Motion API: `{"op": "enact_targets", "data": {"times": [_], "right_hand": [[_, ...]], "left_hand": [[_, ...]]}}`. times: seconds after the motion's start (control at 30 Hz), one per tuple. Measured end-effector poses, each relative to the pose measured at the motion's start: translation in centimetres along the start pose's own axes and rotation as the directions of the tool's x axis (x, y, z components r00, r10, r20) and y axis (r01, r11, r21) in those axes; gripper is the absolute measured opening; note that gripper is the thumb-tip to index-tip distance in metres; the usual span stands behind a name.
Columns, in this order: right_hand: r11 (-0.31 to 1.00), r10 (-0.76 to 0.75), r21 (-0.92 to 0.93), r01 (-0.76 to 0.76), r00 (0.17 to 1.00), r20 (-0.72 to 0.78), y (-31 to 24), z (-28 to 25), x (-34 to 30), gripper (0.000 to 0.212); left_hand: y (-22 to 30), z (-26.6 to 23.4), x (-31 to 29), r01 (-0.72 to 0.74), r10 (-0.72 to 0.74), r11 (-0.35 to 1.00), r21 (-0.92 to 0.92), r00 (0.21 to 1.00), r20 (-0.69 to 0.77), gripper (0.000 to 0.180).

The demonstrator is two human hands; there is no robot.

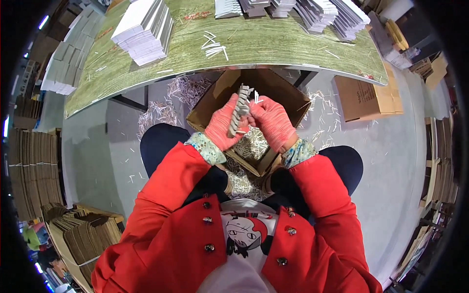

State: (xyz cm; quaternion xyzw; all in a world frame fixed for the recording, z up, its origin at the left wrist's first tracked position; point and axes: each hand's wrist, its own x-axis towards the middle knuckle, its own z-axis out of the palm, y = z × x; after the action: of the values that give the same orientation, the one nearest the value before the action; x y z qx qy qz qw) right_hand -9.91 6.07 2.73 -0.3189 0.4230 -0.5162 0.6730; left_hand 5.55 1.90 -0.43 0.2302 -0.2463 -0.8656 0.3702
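My left hand [223,124], in a pink-red ribbed glove, is closed around a notched grey cardboard stack [237,115] that it holds upright and slightly tilted. Close against its right side, my right hand [273,122], gloved alike, pinches several thin white paper strips [256,97] between thumb and fingers. Both hands are over an open brown carton [288,93] standing between my knees. Loose white strips [254,144] lie inside the carton. How the fingertips meet the stack's notches is partly hidden.
A green wood-patterned table [273,51] spans the far side, bearing a tall white stack [144,34], notched stacks [312,17] and loose strips [214,48]. Paper scraps [188,92] litter the floor. A closed carton [361,97] stands right; flattened cardboard [83,237] is at left.
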Motion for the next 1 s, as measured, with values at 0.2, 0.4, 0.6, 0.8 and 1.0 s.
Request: {"op": "enact_targets", "data": {"times": [0.2, 0.4, 0.6, 0.8, 1.0], "right_hand": [[0.993, 0.053, -0.1, -0.055, 0.998, -0.023, -2.0, -0.2, 0.1, 0.02], [0.481, -0.206, -0.867, 0.132, 0.978, 0.035, -1.5, 0.8, -0.7, 0.022], [0.587, -0.301, -0.779, 0.22, 0.953, 0.042, 0.1, 0.4, -0.1, 0.021], [0.979, 0.078, -0.189, -0.076, 0.997, 0.004, -1.3, 0.9, -0.4, 0.016], [0.415, -0.363, -0.87, 0.265, 0.925, 0.108, -0.9, 0.3, -0.6, 0.015]], "left_hand": [[0.8, 0.5, -0.4, 0.096, -0.072, 0.989, 0.108, 0.977, -0.203, 0.045], [0.5, 2.8, 0.5, -0.284, 0.375, 0.885, 0.37, 0.904, -0.203, 0.045], [0.2, 2.5, 0.2, -0.12, 0.224, 0.932, 0.342, 0.933, -0.283, 0.045], [0.1, -1.3, 0.3, 0.325, -0.339, 0.924, -0.201, 0.94, -0.039, 0.041], [-0.7, 2.1, 1.9, -0.18, 0.339, 0.837, 0.517, 0.912, -0.231, 0.039]]}}
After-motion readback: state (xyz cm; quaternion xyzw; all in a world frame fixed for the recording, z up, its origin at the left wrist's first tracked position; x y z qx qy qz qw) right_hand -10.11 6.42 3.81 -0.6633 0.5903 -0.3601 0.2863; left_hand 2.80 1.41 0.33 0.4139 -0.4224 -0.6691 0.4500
